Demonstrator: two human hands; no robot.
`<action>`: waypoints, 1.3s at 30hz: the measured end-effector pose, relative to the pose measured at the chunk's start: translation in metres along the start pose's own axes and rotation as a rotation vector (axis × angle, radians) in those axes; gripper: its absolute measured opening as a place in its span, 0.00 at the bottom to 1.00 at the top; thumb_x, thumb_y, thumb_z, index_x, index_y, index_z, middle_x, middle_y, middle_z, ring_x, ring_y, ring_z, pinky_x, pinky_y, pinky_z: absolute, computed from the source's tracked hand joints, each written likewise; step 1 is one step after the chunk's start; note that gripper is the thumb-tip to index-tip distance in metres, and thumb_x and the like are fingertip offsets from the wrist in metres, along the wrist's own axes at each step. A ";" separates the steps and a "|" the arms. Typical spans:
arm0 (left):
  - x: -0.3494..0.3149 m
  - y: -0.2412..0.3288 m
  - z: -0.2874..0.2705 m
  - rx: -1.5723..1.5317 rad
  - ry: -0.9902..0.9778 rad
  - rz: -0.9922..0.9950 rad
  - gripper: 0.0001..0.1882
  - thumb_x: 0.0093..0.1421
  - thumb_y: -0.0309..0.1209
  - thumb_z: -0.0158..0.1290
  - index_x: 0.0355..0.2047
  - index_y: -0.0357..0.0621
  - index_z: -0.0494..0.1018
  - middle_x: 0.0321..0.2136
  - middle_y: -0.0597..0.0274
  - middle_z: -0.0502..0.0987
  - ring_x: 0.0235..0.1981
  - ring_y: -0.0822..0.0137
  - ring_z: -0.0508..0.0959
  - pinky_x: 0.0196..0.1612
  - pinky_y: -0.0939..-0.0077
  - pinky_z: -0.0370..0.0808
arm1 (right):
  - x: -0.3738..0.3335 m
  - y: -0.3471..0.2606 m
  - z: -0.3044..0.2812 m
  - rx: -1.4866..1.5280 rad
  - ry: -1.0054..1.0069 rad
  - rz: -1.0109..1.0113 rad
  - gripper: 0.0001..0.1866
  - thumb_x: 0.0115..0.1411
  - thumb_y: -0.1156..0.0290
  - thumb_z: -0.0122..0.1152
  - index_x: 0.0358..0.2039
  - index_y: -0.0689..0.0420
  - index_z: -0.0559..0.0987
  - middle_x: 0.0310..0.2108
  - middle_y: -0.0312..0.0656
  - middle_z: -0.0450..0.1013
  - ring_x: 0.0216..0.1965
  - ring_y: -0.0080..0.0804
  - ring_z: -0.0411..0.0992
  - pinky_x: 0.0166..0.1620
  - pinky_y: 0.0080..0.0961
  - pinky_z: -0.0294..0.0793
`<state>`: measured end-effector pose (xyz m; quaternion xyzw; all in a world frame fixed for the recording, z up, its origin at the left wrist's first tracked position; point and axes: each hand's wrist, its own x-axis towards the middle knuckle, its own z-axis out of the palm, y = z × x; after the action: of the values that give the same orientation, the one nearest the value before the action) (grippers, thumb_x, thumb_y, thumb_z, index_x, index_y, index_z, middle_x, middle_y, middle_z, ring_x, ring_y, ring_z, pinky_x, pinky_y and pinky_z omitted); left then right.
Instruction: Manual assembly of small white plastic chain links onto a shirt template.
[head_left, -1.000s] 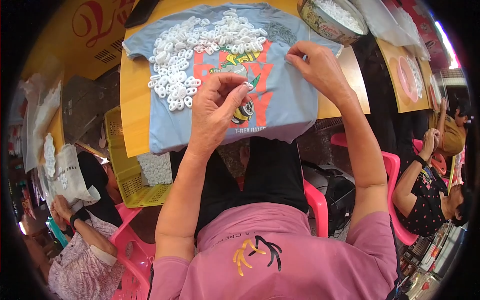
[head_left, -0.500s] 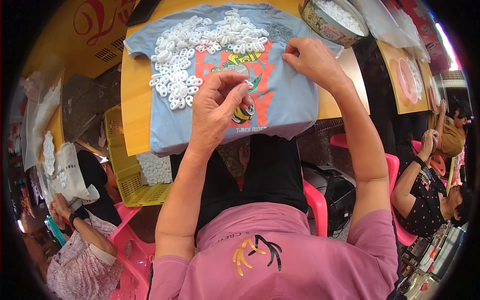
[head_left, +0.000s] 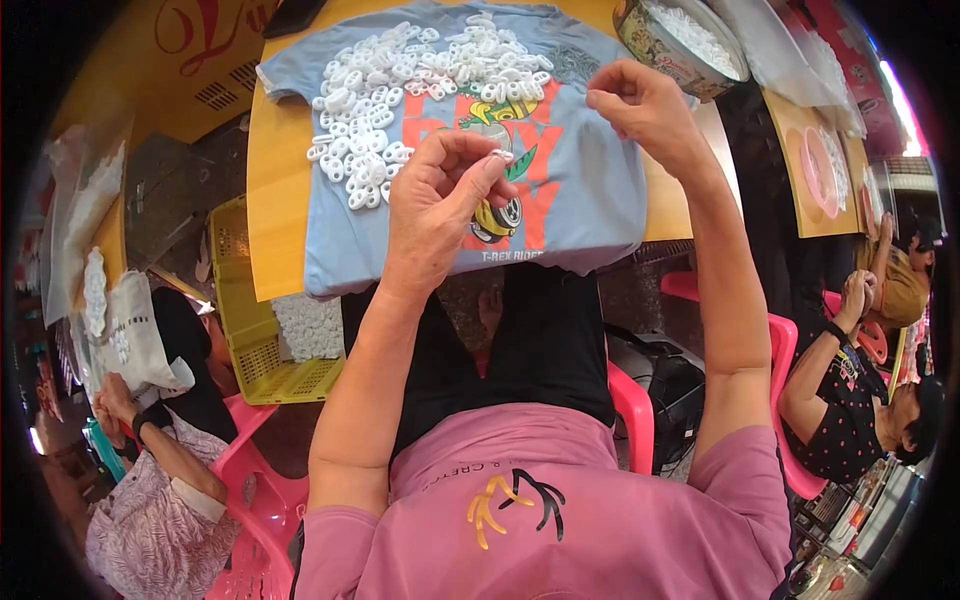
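Note:
My left hand (head_left: 440, 200) pinches a small white plastic piece (head_left: 504, 155) between thumb and forefinger, above the printed front of a blue-grey T-shirt (head_left: 600, 205) spread over the table. My right hand (head_left: 655, 115) is raised over the shirt's right side, near the round tin, thumb and forefinger brought together. Whatever sits between those fingertips, if anything, is too small to make out. Many white plastic pieces (head_left: 355, 125), oval with two holes, lie heaped on the shirt's upper and left parts, beyond my left hand.
A round patterned tin (head_left: 645, 45) of small white parts stands at the table's far right. Below the table's left side sits a yellow crate (head_left: 232, 300) beside a bag of white pieces (head_left: 308, 328). Other people sit on both sides, near pink chairs (head_left: 255, 490).
My right hand has moved slightly right and up from the shirt. The left keeps its pinch on the white plastic piece. The whole view has shifted a little.

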<state>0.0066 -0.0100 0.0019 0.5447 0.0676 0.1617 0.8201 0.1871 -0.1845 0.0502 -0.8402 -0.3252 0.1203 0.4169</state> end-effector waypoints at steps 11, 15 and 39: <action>0.001 0.001 0.001 -0.074 0.019 -0.028 0.10 0.62 0.23 0.55 0.43 0.32 0.70 0.35 0.56 0.79 0.30 0.72 0.80 0.36 0.80 0.78 | -0.038 -0.037 0.054 0.735 -0.124 0.048 0.12 0.63 0.70 0.60 0.43 0.64 0.78 0.34 0.37 0.76 0.28 0.18 0.71 0.35 0.19 0.74; 0.001 -0.001 -0.002 -0.021 0.039 -0.007 0.12 0.62 0.23 0.55 0.44 0.31 0.70 0.36 0.56 0.79 0.30 0.73 0.79 0.36 0.81 0.78 | -0.043 -0.042 0.072 0.682 -0.039 0.030 0.10 0.62 0.73 0.61 0.42 0.64 0.78 0.31 0.36 0.76 0.27 0.17 0.71 0.33 0.16 0.73; 0.003 0.005 -0.005 -0.042 -0.072 -0.074 0.09 0.62 0.26 0.56 0.39 0.32 0.73 0.26 0.62 0.78 0.25 0.76 0.77 0.30 0.84 0.75 | -0.052 -0.039 0.079 0.752 0.002 0.071 0.11 0.65 0.70 0.58 0.43 0.64 0.77 0.25 0.35 0.73 0.24 0.17 0.69 0.30 0.16 0.71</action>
<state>0.0068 -0.0032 0.0049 0.5299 0.0549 0.1130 0.8387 0.0927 -0.1520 0.0283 -0.6394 -0.2288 0.2448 0.6920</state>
